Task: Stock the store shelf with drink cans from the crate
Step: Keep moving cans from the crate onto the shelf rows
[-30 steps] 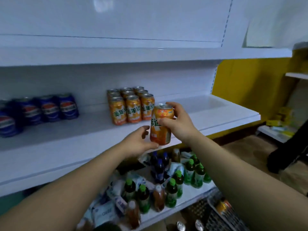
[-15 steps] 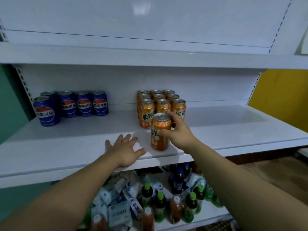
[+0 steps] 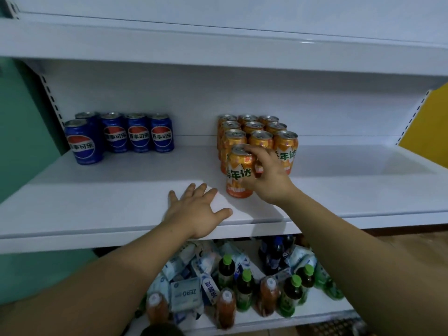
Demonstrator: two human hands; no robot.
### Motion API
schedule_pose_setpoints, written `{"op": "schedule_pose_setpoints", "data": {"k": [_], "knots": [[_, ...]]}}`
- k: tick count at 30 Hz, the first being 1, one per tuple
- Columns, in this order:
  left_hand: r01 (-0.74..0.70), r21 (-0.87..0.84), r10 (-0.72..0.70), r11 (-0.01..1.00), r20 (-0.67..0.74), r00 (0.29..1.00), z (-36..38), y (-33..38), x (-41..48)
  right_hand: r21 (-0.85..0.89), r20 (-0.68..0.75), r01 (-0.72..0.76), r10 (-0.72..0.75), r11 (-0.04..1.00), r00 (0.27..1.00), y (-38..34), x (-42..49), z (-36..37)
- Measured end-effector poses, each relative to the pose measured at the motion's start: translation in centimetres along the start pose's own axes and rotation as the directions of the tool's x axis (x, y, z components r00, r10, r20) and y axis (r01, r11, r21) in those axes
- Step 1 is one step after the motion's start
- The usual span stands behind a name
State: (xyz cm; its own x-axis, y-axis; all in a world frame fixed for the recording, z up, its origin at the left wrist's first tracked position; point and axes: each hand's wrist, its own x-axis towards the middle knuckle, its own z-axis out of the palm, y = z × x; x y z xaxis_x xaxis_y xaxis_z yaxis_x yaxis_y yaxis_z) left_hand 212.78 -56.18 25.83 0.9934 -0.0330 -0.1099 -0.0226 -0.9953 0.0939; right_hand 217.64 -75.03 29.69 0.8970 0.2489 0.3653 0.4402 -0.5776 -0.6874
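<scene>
- The orange can (image 3: 238, 174) is down — in the air a second ago, now standing on the shelf (image 3: 109, 197) just in front of the orange block (image 3: 260, 139).
- The right hand (image 3: 268, 183) keeps its fingers curled round it; the left hand (image 3: 197, 212) lies flat, fingers spread.
- Placement looks nearly done — only the release remains.

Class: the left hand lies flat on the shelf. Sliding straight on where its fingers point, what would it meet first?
Probably the orange can gripped by the right hand: the thumb side of the left hand would catch it, though depth is unclear.
</scene>
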Motion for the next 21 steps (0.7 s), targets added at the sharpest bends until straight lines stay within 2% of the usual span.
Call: {"op": "schedule_pose_setpoints", "data": {"k": [4, 8, 14, 17, 21], "knots": [[-0.005, 0.007, 0.005, 1.0, -0.006, 1.0, 0.0, 0.0, 0.0, 0.037, 0.022, -0.018, 0.017, 0.999, 1.0, 0.1, 0.9, 0.5], [-0.012, 0.004, 0.012, 1.0, -0.015, 1.0, 0.0, -0.1, -0.1, -0.048, -0.009, -0.008, 0.008, 0.999, 1.0, 0.5, 1.6, 1.1], [-0.013, 0.0, 0.013, 1.0, -0.025, 1.0, 0.1, -0.1, 0.0, -0.077, 0.012, 0.007, -0.006, 0.997, 1.0, 0.7, 1.7, 1.4], [-0.013, -0.02, 0.013, 1.0, 0.001, 1.0, -0.3, -0.2, 0.0, -0.098, 0.039, -0.031, 0.035, 0.995, 0.999, 0.0, 0.8, 0.6], [-0.032, -0.069, 0.036, 0.997, 0.051, 0.998, -1.3, 0.1, -0.7, -0.245, 0.027, -0.119, 0.129, 0.962, 0.991, -0.6, -1.3, -2.7]]}}
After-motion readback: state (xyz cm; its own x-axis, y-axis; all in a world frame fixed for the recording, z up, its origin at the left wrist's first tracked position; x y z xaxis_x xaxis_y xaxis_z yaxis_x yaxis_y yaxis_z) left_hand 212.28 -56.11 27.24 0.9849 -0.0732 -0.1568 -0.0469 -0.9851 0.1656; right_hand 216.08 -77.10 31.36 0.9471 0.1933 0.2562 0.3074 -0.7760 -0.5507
